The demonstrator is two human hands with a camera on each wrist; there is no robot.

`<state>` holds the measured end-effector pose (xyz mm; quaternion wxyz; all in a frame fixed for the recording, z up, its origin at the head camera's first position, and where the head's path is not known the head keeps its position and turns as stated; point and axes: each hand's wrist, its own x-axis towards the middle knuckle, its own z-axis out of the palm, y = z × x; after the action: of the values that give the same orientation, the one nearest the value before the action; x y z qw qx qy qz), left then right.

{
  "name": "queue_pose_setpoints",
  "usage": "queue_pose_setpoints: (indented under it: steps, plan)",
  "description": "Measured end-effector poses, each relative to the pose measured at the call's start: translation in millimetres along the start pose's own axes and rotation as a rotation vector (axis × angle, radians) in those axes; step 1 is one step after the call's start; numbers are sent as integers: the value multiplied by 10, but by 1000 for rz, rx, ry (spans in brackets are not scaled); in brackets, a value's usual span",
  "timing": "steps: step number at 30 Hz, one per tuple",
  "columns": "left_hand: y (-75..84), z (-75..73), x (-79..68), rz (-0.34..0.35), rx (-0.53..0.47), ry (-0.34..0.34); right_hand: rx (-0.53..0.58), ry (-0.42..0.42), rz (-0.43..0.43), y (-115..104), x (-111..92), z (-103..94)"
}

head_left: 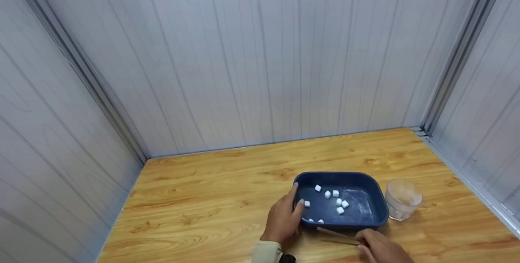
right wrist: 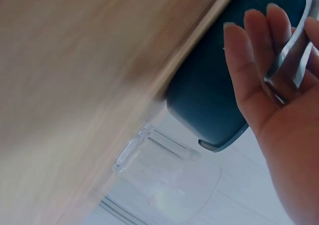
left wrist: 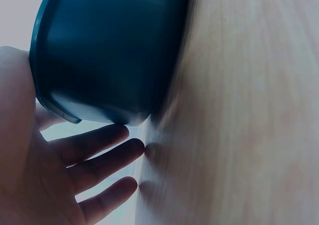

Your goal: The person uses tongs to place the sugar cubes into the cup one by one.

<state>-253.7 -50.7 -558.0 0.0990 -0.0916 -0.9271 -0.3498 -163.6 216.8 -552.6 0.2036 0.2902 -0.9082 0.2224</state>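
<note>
A dark blue rectangular tray (head_left: 333, 225) stands on the table with several small white cubes (head_left: 340, 210) scattered inside. My left hand (head_left: 282, 219) holds the tray's left end, its thumb over the rim and its other fingers outside the wall. In the left wrist view, three fingers (left wrist: 107, 158) spread below the tray's side. My right hand (head_left: 382, 246) holds metal tweezers (right wrist: 289, 60) in front of the tray's near edge. Their two arms point left and stand apart, with nothing visible between the tips. The right wrist view shows the tweezers' rear end lying against the palm.
Just right of the tray stands a clear glass (head_left: 403, 200); whether anything is in it I cannot tell. Pale panel walls (head_left: 260, 60) bound the wooden table (head_left: 195, 206) at the back and both sides.
</note>
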Motion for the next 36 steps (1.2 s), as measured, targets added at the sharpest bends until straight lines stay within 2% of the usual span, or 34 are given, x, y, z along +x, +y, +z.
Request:
queue_pose_setpoints:
  steps: [8, 12, 20, 28, 36]
  plan:
    - [-14, 10, -12, -3, -7, -8, -10, 85, 146, -67, 35, -25]
    - [-11, 12, -15, -11, -6, -15, -17, 111, 180, -84, 58, -40]
    - [-20, -2, -15, 9, -22, -3, -75, 227, 89, 8, 46, -37]
    - [-31, 6, -19, 8, -15, 4, -103, 320, 33, 107, 56, -48]
    - [-17, 6, -4, -11, -19, -8, -119, 310, 87, 121, 69, -72]
